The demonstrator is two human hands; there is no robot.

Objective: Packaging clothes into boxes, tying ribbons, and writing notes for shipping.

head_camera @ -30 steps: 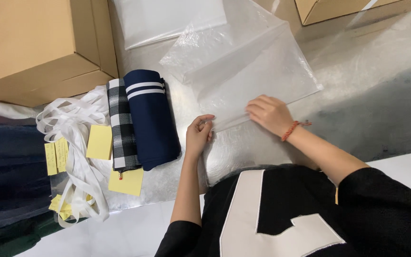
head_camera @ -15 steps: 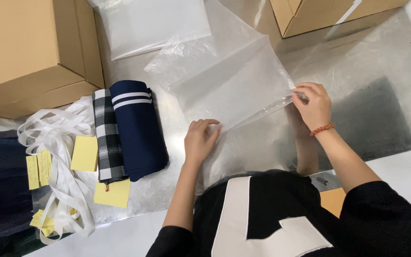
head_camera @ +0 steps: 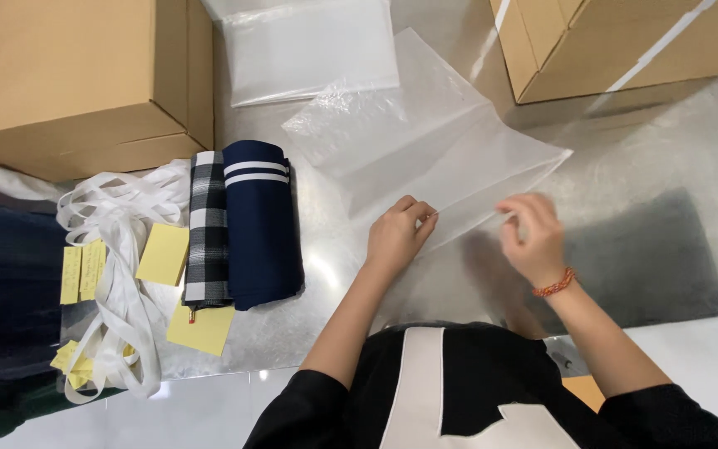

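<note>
At frame centre a clear plastic bag [head_camera: 450, 170] lies flat, its long axis running from lower left to upper right. The left hand [head_camera: 396, 237] pinches its near edge; the right hand [head_camera: 533, 237] grips that edge too. It looks empty. Left of it lie folded navy cloth [head_camera: 261, 224] and yellow tags [head_camera: 164, 254]; cardboard boxes [head_camera: 68, 75] sit in both upper corners.

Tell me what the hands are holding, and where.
Both hands, left and right, pinch the near open edge of the clear plastic bag.
</note>
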